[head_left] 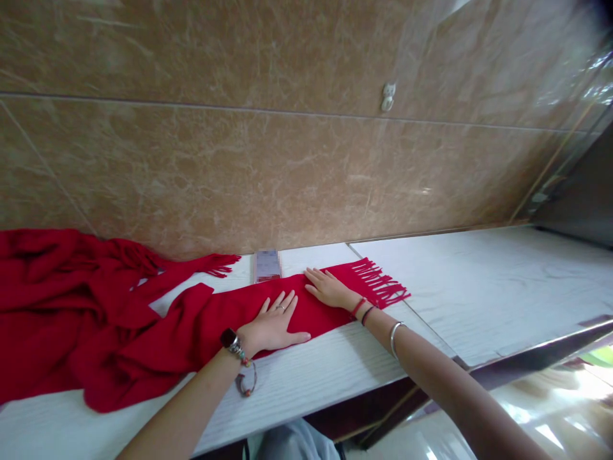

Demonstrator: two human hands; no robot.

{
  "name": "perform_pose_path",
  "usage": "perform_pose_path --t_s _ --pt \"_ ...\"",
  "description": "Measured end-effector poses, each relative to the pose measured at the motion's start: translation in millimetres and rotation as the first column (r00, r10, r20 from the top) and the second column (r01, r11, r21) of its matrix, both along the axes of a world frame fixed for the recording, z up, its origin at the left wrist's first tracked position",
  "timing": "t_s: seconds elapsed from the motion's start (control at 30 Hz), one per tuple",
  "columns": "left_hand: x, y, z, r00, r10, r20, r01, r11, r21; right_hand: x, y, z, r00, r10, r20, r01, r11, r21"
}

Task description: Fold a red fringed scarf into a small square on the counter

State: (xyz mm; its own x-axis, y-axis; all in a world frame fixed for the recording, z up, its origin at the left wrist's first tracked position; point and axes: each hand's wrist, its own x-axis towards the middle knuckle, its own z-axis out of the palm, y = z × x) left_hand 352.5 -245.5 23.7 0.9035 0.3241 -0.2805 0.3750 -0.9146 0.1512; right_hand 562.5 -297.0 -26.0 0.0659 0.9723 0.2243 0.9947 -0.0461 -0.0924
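A long red scarf (201,319) with fringed ends lies along a white table (311,377). My left hand (274,326) rests flat on the scarf, fingers spread and open, a watch and beaded bracelet on the wrist. My right hand (328,289) also lies flat and open on the scarf, close to its fringed end (380,281), with bracelets and a bangle on that wrist. Both hands press the stretched strip of cloth; neither grips anything.
More red fabric (52,300) is heaped at the table's left. A small rectangular object (267,265) lies against the brown marble wall (287,160) behind the scarf. A second white tabletop (488,287) adjoins on the right. The table's front edge is near my body.
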Motion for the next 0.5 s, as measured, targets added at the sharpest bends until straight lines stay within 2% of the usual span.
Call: perform_pose_path --t_s 0.17,0.27,0.37,0.43,0.5 --pt "-1.4 -0.7 0.0 1.0 -0.015 -0.006 0.015 1.0 0.009 14.6 3.7 -1.4 0.995 -0.084 -0.05 0.085 0.996 0.02" --pt "-1.7 -4.0 1.0 0.999 0.0 0.034 -0.003 0.998 0.066 12.4 3.0 3.1 0.998 -0.011 -0.068 0.016 0.997 0.076" --pt "-0.6 -7.0 2.4 0.97 0.135 0.202 -0.179 0.96 0.218 -0.4 0.7 7.5 0.987 0.157 -0.036 -0.153 0.984 0.094" --pt "-0.2 -5.9 2.7 0.906 0.269 0.327 -0.368 0.883 0.292 -9.0 -0.7 8.2 0.977 0.211 -0.017 -0.21 0.977 0.044" --pt "-1.1 -1.6 1.9 0.832 0.447 0.329 -0.536 0.801 0.266 -13.4 -1.2 7.4 0.982 0.19 -0.001 -0.19 0.982 -0.019"
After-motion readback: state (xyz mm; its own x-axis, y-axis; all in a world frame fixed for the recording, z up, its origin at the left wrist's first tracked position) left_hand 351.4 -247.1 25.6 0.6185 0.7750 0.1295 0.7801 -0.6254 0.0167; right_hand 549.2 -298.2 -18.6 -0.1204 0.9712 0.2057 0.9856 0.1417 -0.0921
